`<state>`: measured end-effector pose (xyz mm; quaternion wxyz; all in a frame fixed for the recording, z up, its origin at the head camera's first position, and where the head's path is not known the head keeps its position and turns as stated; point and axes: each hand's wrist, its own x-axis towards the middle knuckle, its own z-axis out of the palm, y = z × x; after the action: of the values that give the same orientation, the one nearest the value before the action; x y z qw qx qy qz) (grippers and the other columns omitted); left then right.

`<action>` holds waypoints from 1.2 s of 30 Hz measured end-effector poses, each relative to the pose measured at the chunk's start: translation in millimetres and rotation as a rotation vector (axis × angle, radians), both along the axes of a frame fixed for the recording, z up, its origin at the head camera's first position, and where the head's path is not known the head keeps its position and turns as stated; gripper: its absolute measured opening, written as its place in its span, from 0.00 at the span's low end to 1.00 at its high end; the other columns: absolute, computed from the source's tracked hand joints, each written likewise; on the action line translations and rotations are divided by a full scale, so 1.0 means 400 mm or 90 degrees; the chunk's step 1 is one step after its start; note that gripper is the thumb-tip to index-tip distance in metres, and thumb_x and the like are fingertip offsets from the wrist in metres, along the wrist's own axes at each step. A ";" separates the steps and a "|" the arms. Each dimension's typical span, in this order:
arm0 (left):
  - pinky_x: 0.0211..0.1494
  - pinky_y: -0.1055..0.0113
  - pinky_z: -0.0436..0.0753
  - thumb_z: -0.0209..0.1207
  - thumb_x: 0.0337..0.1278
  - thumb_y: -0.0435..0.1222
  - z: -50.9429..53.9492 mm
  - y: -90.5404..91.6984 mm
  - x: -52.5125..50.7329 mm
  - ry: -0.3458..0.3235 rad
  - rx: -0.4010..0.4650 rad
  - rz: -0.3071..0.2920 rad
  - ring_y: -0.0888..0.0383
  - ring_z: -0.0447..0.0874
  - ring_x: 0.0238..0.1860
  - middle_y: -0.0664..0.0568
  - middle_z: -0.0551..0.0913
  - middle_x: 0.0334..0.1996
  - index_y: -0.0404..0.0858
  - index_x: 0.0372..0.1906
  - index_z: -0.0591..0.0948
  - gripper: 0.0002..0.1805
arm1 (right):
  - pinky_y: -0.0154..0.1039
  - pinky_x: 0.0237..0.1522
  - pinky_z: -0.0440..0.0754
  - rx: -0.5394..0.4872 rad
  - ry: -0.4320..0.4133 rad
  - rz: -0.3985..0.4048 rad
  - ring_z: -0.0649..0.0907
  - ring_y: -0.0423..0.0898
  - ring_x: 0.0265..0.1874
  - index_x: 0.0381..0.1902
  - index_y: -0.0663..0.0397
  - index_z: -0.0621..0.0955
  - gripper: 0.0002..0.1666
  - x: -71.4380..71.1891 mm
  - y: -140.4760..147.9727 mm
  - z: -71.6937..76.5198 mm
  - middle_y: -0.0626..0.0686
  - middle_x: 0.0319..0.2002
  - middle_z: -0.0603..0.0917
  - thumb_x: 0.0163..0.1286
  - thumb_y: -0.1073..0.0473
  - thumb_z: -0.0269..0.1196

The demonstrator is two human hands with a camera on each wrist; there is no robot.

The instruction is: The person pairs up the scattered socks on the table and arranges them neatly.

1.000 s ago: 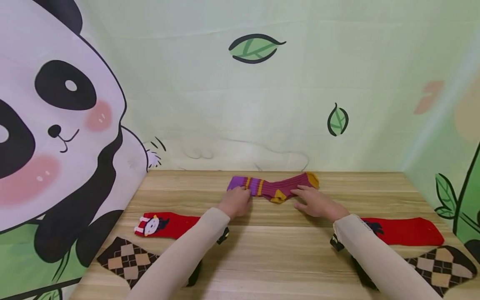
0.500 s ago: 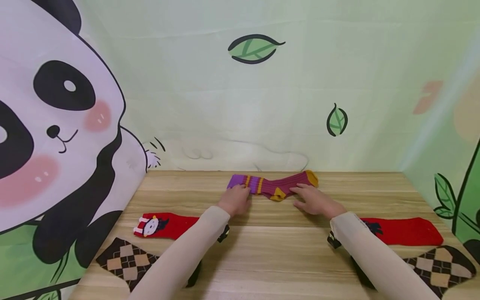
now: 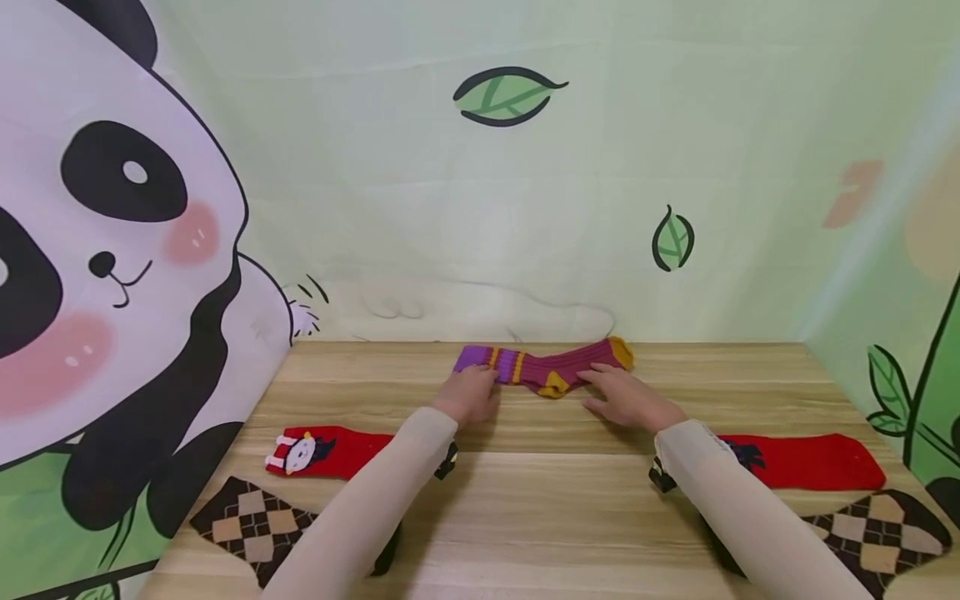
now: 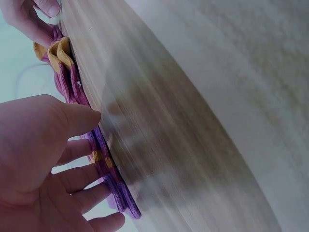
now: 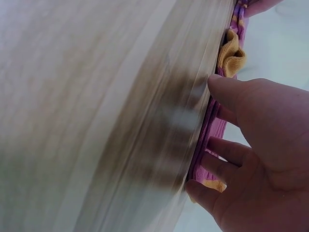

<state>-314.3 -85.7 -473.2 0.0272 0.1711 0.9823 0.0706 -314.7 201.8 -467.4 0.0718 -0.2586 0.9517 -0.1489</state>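
A pair of purple ribbed socks with mustard heels, toes and stripes lies flat near the table's back edge. Both wrist views show two layers, one on top of the other. My left hand touches the striped cuff end, its fingers extended and spread in the left wrist view. On the foot part rests my right hand, with loosely extended fingers along the socks in the right wrist view. Neither thumb pinches the fabric. The hands partly cover the socks' near edge.
A red sock with an animal face and a brown argyle sock lie at left, partly under my left sleeve. Another red sock and argyle sock lie at right. A panda-printed cloth wall stands behind the table.
The purple socks have slid slightly toward the back wall, with both hands moving along with them. The red and argyle socks stay in place.
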 end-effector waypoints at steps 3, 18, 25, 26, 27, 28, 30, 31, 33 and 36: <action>0.69 0.50 0.74 0.60 0.70 0.39 0.007 0.002 0.000 0.001 -0.006 0.000 0.46 0.78 0.64 0.43 0.81 0.62 0.37 0.65 0.79 0.22 | 0.63 0.73 0.61 0.001 0.005 0.004 0.64 0.69 0.73 0.73 0.65 0.70 0.32 -0.003 0.003 0.000 0.71 0.73 0.65 0.77 0.55 0.61; 0.70 0.48 0.73 0.63 0.69 0.48 0.064 -0.097 0.009 -0.001 0.153 -0.079 0.42 0.75 0.67 0.40 0.77 0.67 0.35 0.72 0.73 0.34 | 0.65 0.69 0.66 -0.060 0.001 0.013 0.66 0.68 0.72 0.80 0.52 0.62 0.41 0.012 -0.036 0.017 0.68 0.75 0.64 0.75 0.51 0.64; 0.73 0.46 0.69 0.65 0.65 0.52 0.109 -0.208 0.037 -0.004 0.146 -0.059 0.42 0.69 0.72 0.42 0.72 0.72 0.38 0.75 0.70 0.39 | 0.64 0.70 0.66 -0.053 0.014 0.038 0.64 0.69 0.73 0.82 0.48 0.57 0.45 0.029 -0.094 0.037 0.67 0.76 0.61 0.75 0.50 0.64; 0.72 0.46 0.69 0.66 0.65 0.53 0.114 -0.223 0.042 0.001 0.144 -0.056 0.42 0.70 0.72 0.42 0.72 0.72 0.39 0.74 0.70 0.39 | 0.64 0.70 0.66 -0.052 0.016 0.041 0.64 0.68 0.73 0.82 0.48 0.57 0.45 0.031 -0.100 0.041 0.67 0.76 0.61 0.76 0.50 0.64; 0.72 0.46 0.69 0.67 0.64 0.53 0.118 -0.238 0.047 0.005 0.147 -0.050 0.42 0.70 0.72 0.42 0.73 0.72 0.39 0.74 0.70 0.40 | 0.64 0.70 0.66 -0.053 0.016 0.043 0.64 0.68 0.73 0.82 0.49 0.57 0.45 0.033 -0.107 0.043 0.67 0.77 0.61 0.75 0.49 0.64; 0.72 0.46 0.70 0.67 0.64 0.52 0.122 -0.254 0.052 0.012 0.147 -0.047 0.42 0.70 0.72 0.42 0.73 0.72 0.38 0.74 0.71 0.40 | 0.63 0.70 0.66 -0.051 0.017 0.044 0.64 0.68 0.74 0.82 0.48 0.57 0.45 0.033 -0.114 0.044 0.66 0.77 0.61 0.75 0.49 0.64; 0.71 0.45 0.70 0.68 0.62 0.52 0.128 -0.283 0.065 0.026 0.148 -0.042 0.41 0.71 0.71 0.42 0.73 0.71 0.38 0.74 0.71 0.40 | 0.63 0.71 0.66 -0.050 0.021 0.049 0.64 0.68 0.73 0.82 0.49 0.57 0.45 0.034 -0.130 0.045 0.67 0.77 0.61 0.75 0.49 0.64; 0.71 0.44 0.71 0.69 0.61 0.52 0.131 -0.297 0.072 0.032 0.148 -0.038 0.40 0.71 0.71 0.41 0.73 0.71 0.38 0.74 0.71 0.41 | 0.63 0.70 0.66 -0.051 0.021 0.051 0.65 0.68 0.73 0.82 0.50 0.58 0.45 0.035 -0.138 0.045 0.67 0.77 0.61 0.75 0.49 0.64; 0.70 0.42 0.71 0.70 0.60 0.51 0.135 -0.326 0.089 0.038 0.148 -0.031 0.38 0.70 0.70 0.40 0.73 0.71 0.38 0.73 0.71 0.41 | 0.63 0.70 0.66 -0.055 0.023 0.062 0.65 0.69 0.73 0.81 0.53 0.58 0.44 0.038 -0.156 0.045 0.69 0.76 0.60 0.76 0.50 0.64; 0.69 0.40 0.71 0.72 0.58 0.49 0.137 -0.369 0.114 0.037 0.148 -0.017 0.36 0.70 0.70 0.38 0.72 0.71 0.37 0.73 0.72 0.42 | 0.63 0.71 0.65 -0.062 0.026 0.079 0.65 0.70 0.73 0.81 0.55 0.58 0.43 0.047 -0.182 0.046 0.70 0.76 0.60 0.76 0.51 0.63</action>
<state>-268.5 -233.4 -418.5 -0.0202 0.1878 0.9656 0.1789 -295.8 128.9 -449.2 0.0489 -0.3232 0.9268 -0.1848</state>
